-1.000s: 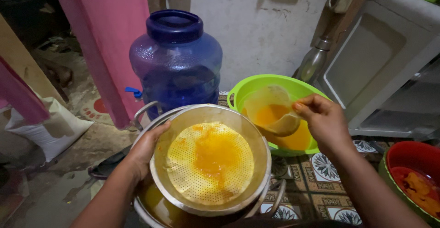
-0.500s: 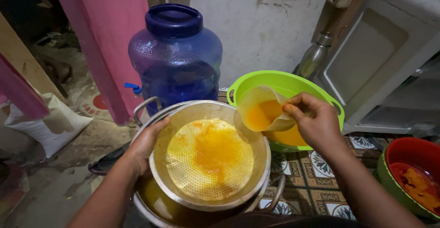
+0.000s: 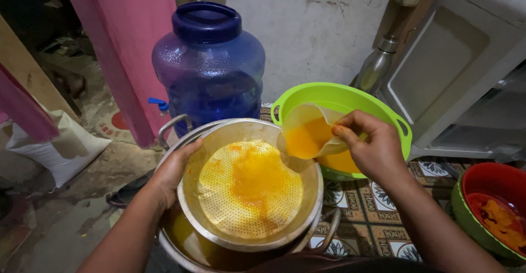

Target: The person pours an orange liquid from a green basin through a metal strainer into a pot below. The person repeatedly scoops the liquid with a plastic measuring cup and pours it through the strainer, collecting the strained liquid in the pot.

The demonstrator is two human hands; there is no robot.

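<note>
My right hand [image 3: 372, 149] grips a translucent plastic jug [image 3: 308, 133] full of orange liquid, tilted over the right rim of a round metal strainer [image 3: 249, 189]. The strainer's perforated bottom is coated with orange pulp. It rests on a large metal pot [image 3: 186, 245] holding dark orange liquid. My left hand [image 3: 174, 171] holds the strainer's left rim. Behind the jug stands a green plastic basin [image 3: 339, 100] with more orange liquid in it.
A big blue water jug [image 3: 208, 70] stands behind the pot by the wall. A pink curtain [image 3: 129, 43] hangs at left. A steel bottle [image 3: 375, 67] and a white cabinet [image 3: 455, 70] are at right. A red bowl inside a green one [image 3: 496, 207] sits at lower right on patterned tiles [image 3: 378, 223].
My right hand lifted the filled jug out of the green basin and brought it left, tilting it over the strainer's rim. My left hand stayed on the strainer.
</note>
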